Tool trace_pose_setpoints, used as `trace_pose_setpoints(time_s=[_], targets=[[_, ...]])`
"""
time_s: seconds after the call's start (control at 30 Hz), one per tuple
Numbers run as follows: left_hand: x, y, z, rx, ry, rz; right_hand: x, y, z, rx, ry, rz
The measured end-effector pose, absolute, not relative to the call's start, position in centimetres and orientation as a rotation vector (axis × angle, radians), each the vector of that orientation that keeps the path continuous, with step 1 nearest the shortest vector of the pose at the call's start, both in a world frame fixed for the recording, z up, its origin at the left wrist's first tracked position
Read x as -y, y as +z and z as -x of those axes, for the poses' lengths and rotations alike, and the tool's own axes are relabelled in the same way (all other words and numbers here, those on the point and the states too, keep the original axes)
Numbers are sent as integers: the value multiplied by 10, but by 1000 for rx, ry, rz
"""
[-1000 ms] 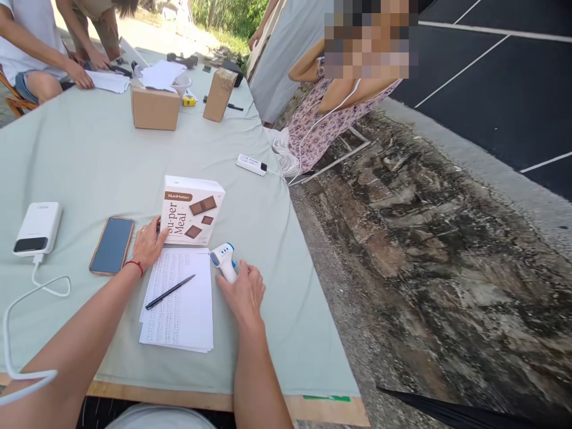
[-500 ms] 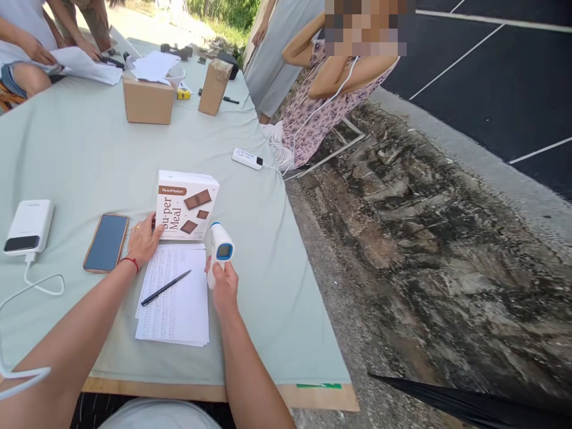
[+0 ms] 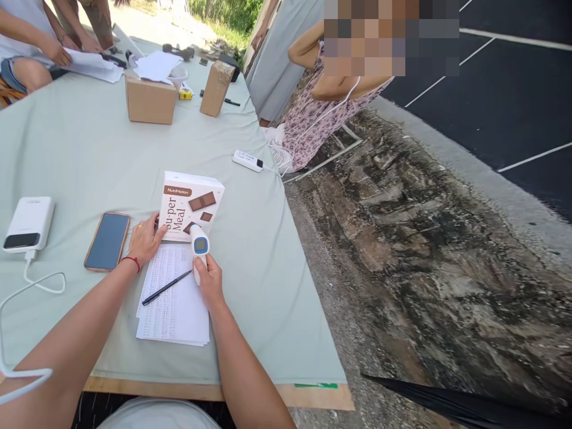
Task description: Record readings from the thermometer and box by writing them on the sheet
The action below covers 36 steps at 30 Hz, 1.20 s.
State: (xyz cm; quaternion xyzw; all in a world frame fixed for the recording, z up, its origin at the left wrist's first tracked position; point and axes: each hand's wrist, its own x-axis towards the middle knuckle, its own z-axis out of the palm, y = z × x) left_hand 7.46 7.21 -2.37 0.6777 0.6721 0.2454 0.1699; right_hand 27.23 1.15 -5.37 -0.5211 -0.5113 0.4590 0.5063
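Note:
My left hand [image 3: 147, 239] grips the lower left edge of a white box [image 3: 196, 199] printed with brown bars, which stands upright on the table. In my right hand [image 3: 210, 277] is a white infrared thermometer [image 3: 193, 235] with a blue-rimmed screen, its head in front of the box's lower right part. Whether the thermometer touches the box I cannot tell. Below the box lie printed sheets of paper [image 3: 179, 316], and a black pen [image 3: 166, 288] rests on them. A phone [image 3: 107, 241] lies left of my left hand.
A white power bank [image 3: 30, 223] with a cable lies at the left, and a smaller one [image 3: 247, 161] near the right table edge. Farther back stand a cardboard box [image 3: 151, 102] and a narrow carton [image 3: 217, 89]. A person in a flowered dress [image 3: 308, 134] sits at the right.
My right hand has brought the thermometer leftward, from beside the box to in front of it. The box appears slightly farther right in view, with my left hand still on it.

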Motion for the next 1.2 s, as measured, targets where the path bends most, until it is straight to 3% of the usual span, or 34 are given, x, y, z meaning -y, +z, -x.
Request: trace_pose_setpoints(time_s=[1.2], targets=[[-73,-23,-74,-1902,694,-1926,-10,-52,-268,1196,1185,1236]])
